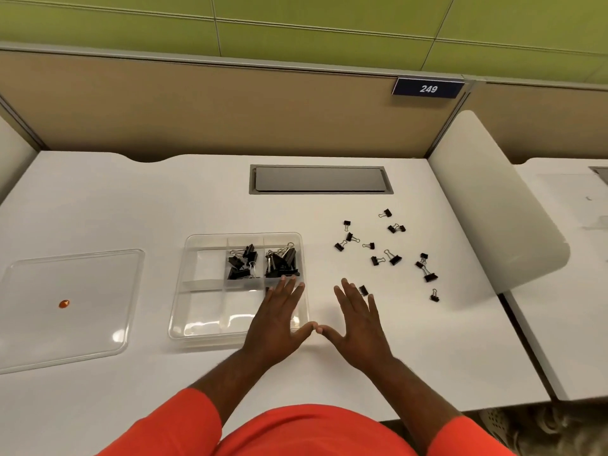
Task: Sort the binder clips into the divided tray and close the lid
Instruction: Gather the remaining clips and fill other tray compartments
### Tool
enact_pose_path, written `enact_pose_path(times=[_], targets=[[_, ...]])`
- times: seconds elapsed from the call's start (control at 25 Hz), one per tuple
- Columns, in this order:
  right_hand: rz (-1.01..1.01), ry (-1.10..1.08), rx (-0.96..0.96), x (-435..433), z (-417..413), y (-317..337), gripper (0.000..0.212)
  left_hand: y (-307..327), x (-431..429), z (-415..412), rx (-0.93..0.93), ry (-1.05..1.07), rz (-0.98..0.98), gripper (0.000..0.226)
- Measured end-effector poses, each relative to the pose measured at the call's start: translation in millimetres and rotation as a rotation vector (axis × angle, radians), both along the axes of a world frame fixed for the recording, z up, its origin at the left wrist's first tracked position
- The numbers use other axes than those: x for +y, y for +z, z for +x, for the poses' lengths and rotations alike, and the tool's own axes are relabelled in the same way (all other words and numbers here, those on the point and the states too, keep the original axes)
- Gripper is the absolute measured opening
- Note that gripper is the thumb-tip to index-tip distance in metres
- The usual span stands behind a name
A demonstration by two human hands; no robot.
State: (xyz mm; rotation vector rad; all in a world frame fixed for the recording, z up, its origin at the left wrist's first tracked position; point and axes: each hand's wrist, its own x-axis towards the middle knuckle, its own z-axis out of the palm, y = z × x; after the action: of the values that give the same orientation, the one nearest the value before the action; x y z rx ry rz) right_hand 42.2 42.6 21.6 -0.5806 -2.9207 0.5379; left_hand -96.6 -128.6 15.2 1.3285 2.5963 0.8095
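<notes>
A clear divided tray (pixel 197 334) sits on the white desk in front of me. Its middle compartment holds a pile of black binder clips (pixel 241 263), and the right one holds a second pile (pixel 281 263). Several loose black clips (pixel 393 258) lie scattered on the desk to the right. The clear lid (pixel 70 307), with an orange knob, lies flat to the left of the tray. My left hand (pixel 279 319) is spread flat over the tray's front right corner, holding nothing. My right hand (pixel 357 319) is spread flat on the desk beside it, thumbs touching. One clip (pixel 363 290) lies at its fingertips.
A grey cable hatch (pixel 319 179) is set into the desk behind the tray. A tan partition stands at the back, with a white divider panel (pixel 493 205) on the right. The desk's front edge is near my orange sleeves.
</notes>
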Motion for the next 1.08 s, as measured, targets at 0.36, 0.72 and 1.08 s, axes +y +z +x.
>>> enact_pose_path(times=[0.36, 0.72, 1.08], targets=[[-0.078, -0.052, -0.005, 102, 43, -8, 0.088, -7, 94, 55, -0.021, -0.031, -0.057, 0.077], [-0.129, -0.187, -0.013, 197, 88, -32, 0.078, -27, 168, 82, -0.063, -0.049, -0.174, 0.073], [-0.301, -0.292, -0.028, 262, 73, -42, 0.072, -29, 245, 70, -0.1, -0.093, -0.172, 0.069]])
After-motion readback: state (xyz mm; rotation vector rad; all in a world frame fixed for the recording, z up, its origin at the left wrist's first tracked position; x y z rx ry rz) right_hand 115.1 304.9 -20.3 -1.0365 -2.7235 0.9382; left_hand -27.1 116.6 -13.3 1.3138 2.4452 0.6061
